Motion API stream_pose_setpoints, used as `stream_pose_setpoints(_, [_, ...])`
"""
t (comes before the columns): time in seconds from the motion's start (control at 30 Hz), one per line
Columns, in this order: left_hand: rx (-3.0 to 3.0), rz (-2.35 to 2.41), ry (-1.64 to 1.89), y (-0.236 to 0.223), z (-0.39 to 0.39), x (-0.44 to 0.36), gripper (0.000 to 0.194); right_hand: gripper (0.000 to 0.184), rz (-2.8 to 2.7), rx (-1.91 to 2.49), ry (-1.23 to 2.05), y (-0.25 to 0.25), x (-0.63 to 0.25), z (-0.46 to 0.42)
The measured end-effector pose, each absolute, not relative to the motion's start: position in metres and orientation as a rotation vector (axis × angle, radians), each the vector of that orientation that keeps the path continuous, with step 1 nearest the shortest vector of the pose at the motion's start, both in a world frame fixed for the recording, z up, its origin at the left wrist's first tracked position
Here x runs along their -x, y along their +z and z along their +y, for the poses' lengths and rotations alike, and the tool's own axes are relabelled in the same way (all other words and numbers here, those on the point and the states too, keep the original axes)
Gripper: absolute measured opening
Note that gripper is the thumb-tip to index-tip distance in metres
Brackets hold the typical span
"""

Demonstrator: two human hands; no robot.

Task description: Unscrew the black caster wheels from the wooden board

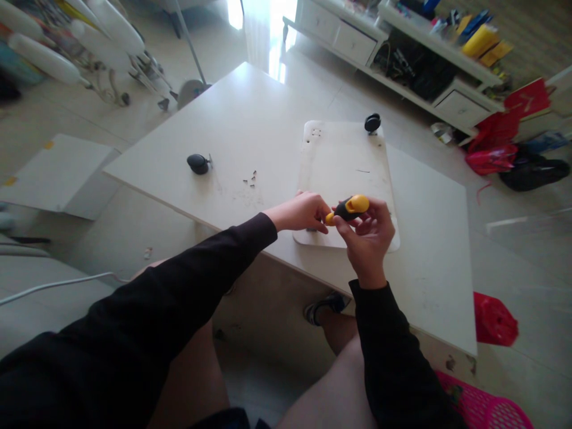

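Note:
A screwdriver [351, 208] with a yellow-and-black handle is in my right hand [370, 238], its fingers closed around the handle. My left hand [306, 211] has its fingers pinched together at the screwdriver's front end; what they grip is hidden. Both hands are over the near edge of a white rectangular board [344, 161] lying on the table. One black caster wheel [372, 123] stands at the board's far right corner. The far left corner shows small holes and no wheel. Another black caster wheel [198, 164] lies on the table to the left, near several small screws [251, 180].
The white table [429, 262] stands on a tiled floor. Beyond it is a low white cabinet [353, 44] with drawers. Red bags [491, 155] lie at the right, and a pink basket [496, 411] is at the lower right. A white box [58, 176] sits at the left.

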State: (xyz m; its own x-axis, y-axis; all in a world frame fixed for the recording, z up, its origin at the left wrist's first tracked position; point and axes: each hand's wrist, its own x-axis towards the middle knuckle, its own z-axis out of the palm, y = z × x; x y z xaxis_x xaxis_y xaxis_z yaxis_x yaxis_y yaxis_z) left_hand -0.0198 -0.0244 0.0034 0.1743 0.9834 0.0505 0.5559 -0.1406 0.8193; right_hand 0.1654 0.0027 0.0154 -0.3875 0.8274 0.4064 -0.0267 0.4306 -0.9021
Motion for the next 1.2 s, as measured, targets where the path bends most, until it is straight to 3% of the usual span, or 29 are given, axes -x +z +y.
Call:
stream_pose_setpoints(0.8, [-1.796,1.457,0.86,0.003,-0.022,0.016,0.013,0.053,-1.732,0.708,1.034,0.017,-0.164,0.003])
stream_pose_setpoints(1.2, [-1.772,1.477,0.818,0.01,-0.028,0.015,0.003,0.038,-1.735,0.683,1.051,0.026,-0.163,0.0])
